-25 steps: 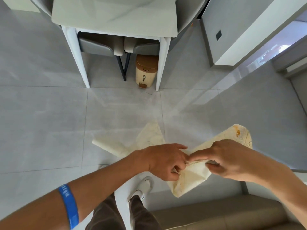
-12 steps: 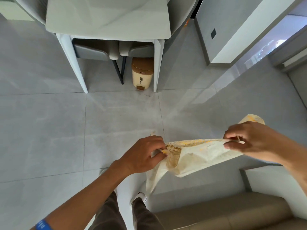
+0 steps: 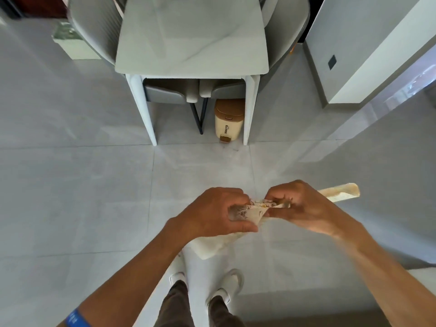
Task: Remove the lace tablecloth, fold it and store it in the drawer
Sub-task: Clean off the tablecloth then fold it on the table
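Floor: pale grey tiles point(image 3: 70, 197) lay in soft daylight
Table: a white marble-look dining table point(image 3: 192, 36) stood ahead
Seating: grey chairs point(image 3: 94, 27) flanked it
Under table: a cream pedal bin point(image 3: 228, 119) stood

floor point(image 3: 94, 197): open left and right of hands | ahead: blocked by table point(image 3: 192, 38), bin point(image 3: 228, 120)

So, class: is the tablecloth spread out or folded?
Folded: the tablecloth is bunched small, pinched between the left hand and right hand.
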`<state>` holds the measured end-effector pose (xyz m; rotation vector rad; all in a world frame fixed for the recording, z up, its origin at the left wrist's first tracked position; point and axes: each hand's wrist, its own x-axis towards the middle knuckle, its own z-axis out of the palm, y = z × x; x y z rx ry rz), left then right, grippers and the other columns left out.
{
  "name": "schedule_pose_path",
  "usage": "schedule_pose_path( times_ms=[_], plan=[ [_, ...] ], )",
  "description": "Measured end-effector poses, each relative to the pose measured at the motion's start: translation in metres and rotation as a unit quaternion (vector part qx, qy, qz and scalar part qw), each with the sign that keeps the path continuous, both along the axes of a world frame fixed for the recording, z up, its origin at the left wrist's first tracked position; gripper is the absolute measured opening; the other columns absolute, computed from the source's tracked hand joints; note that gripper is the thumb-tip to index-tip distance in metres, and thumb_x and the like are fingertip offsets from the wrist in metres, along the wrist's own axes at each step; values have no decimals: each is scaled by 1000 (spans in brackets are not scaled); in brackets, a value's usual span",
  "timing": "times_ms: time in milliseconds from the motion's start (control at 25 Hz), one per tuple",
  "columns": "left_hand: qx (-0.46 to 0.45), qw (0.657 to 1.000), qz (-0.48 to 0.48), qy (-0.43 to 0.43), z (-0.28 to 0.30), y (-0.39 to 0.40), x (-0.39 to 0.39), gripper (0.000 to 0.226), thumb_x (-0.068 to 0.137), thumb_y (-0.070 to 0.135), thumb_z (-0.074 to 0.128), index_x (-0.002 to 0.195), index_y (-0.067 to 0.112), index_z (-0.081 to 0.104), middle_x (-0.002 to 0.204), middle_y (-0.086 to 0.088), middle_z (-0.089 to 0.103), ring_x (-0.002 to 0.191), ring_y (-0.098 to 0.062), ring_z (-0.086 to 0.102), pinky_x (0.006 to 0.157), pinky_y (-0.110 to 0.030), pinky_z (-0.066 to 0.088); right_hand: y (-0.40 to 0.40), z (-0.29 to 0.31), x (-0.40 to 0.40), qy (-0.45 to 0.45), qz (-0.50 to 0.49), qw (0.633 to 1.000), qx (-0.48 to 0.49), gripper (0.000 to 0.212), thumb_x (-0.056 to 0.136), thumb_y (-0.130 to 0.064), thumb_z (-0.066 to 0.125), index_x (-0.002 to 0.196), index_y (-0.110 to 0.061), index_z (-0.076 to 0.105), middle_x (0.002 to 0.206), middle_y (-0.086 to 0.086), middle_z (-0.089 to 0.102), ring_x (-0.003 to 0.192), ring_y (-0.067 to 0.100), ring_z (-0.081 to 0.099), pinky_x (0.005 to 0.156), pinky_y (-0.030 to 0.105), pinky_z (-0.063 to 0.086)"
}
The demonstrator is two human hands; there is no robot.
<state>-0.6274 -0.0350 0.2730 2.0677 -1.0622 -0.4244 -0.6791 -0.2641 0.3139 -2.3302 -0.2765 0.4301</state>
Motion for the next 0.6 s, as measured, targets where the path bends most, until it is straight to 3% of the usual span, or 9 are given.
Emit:
schedule_pose_path(
  times_ms=[120,240,400,600],
  plan=[
    [22,1000,-10,14,-12,26,11,34,74,60,72,82,27,69,72,20,56,65,-9,49,66,-22,41,-2,10,6,3,-10,1000,13,10,80,-27,79,78,-22,71,70,-2,69,64,19,61,57,32,44],
    [72,993,27,93,-26,42,14,31,73,55,77,84,26,72,78,15,69,68,-5,58,63,-21,45,-11,25,14,10,-29,999,20,10,80,-24,80,77,-24,70,71,-4,70,65,17,62,58,29,44],
    [-33,970,126,204,-28,59,26,19,71,34,86,86,25,78,85,15,74,78,-5,70,66,-22,54,-17,29,17,43,-12,999,-9,12,82,-31,77,76,-26,69,67,-4,65,64,17,57,55,23,40],
    [5,980,118,162,14,68,53,43,63,44,84,95,15,79,97,4,77,85,-12,72,74,-41,60,-31,35,25,84,-22,993,-85,10,84,-37,73,79,-32,66,71,-13,65,67,12,58,59,21,40]
  ],
)
